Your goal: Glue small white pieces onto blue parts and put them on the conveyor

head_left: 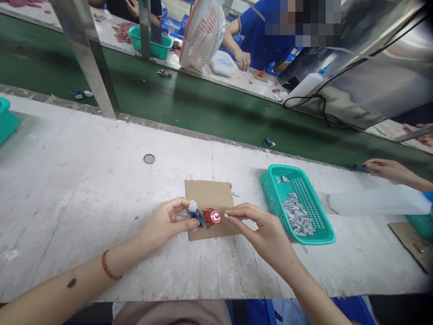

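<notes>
My left hand (167, 223) pinches a small dark blue part with a white cap (195, 214) over a brown cardboard pad (209, 195). A round red piece with a white mark (212, 217) sits right beside that part, touching it. My right hand (262, 230) holds a tiny white piece (226, 215) between thumb and forefinger, its tip just right of the red piece.
A teal basket (324, 225) with several small grey-white pieces stands to the right. A bottle cap (149, 158) lies on the white bench. A green conveyor belt (203, 108) runs behind. Another person's hand (385, 169) reaches in at right; a fan (203, 34) stands beyond the belt.
</notes>
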A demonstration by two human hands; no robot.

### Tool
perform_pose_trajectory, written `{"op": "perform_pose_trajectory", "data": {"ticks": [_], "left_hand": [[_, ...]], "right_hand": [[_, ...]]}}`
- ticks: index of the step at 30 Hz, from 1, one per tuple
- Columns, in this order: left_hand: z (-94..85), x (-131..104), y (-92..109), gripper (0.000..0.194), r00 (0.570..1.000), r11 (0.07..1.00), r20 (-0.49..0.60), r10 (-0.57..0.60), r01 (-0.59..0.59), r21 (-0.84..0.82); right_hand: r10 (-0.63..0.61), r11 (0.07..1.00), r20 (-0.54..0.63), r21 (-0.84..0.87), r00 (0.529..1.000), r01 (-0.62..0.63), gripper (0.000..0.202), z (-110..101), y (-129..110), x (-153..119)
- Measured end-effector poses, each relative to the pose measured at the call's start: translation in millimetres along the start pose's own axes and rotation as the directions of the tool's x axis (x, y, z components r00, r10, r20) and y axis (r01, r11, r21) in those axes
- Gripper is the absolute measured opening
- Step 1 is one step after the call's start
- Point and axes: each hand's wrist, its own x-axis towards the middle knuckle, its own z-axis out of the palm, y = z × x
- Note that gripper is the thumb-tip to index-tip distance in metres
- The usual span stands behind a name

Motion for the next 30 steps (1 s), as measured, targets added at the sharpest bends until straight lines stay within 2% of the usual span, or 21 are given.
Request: {"op": "perform_pose_trajectory", "data": {"ticks": [3, 5, 8, 11, 20, 25, 28, 30], "left_hand": [[4.0, -3.9, -1.8, 0.019, 0.998, 0.998, -0.022, 0.051, -0.050, 0.032], [7.0, -6.7, -1.3, 0.019, 0.995, 0.995, -0.021, 0.102, -0.102, 0.022], [9.9, -9.8, 0.4, 0.015, 0.982, 0.981, 0.001, 0.191, -0.191, -0.019], [9.8, -11.1, 1.8, 0.012, 0.969, 0.969, 0.018, 0.246, -0.245, -0.038], [9.1, -13.6, -1.4, 0.012, 0.952, 0.952, 0.028, 0.304, -0.302, -0.055], [10.8, -14.6, -2.4, 0.013, 0.949, 0.948, 0.008, 0.314, -0.313, -0.051], [11.7, -15.3, 0.0, 0.014, 0.953, 0.951, -0.005, 0.303, -0.303, -0.053], [12.7, -15.7, 2.9, 0.015, 0.961, 0.959, 0.007, 0.278, -0.277, -0.069]], "right_hand": [[0.085, 0.981, 0.003, 0.174, 0.996, -0.084, 0.011, -1.8, -16.4, 1.3], [0.069, 0.961, 0.018, 0.269, 0.997, -0.071, 0.008, 1.1, -32.0, 2.3], [0.014, 0.947, 0.028, 0.321, 1.000, -0.022, 0.007, 10.1, -54.5, 3.7], [-0.001, 0.945, 0.017, 0.328, 1.000, -0.005, 0.008, 18.7, -67.4, 5.3], [-0.033, 0.962, -0.015, 0.272, 0.999, 0.035, 0.010, 23.3, -68.8, 5.8], [-0.004, 0.962, 0.014, 0.274, 1.000, 0.000, 0.009, 24.5, -68.6, 5.6], [0.055, 0.915, 0.085, 0.395, 0.995, -0.084, 0.003, 24.0, -65.3, 7.6], [0.091, 0.814, 0.208, 0.547, 0.974, -0.193, 0.006, 24.0, -61.6, 8.3]]}}
